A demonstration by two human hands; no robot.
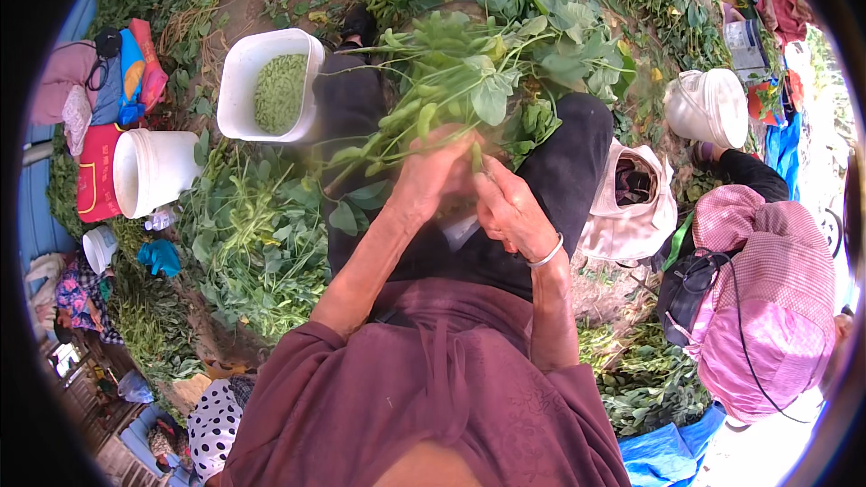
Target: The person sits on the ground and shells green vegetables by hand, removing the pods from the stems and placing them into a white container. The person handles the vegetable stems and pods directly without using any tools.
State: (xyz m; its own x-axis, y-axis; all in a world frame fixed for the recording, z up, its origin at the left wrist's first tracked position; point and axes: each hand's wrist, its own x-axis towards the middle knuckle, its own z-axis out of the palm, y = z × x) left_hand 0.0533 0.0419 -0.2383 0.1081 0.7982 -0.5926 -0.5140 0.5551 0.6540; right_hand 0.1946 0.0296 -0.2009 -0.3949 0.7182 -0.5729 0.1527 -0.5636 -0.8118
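Observation:
My left hand (433, 172) is closed around the stems of a leafy green soybean plant (440, 81), which spreads away over my knees. Beside it, my right hand (507, 206), with a silver bangle on its wrist, pinches a green pod (476, 157) at the fingertips. The two hands are close together above my lap, and the left one is partly blurred. Between my hands and lap a small pale object (460, 230) shows; what it is cannot be told. Left of my knee stands a white square bucket (233, 84) holding many shelled green beans (281, 93).
Cut soybean plants (264, 230) lie heaped on both sides and ahead. A white bucket (162, 169) is at left, another (707, 105) at right. A pale cloth bag (629, 223) lies by my right knee. A person in pink (764, 297) is close at right; others sit around.

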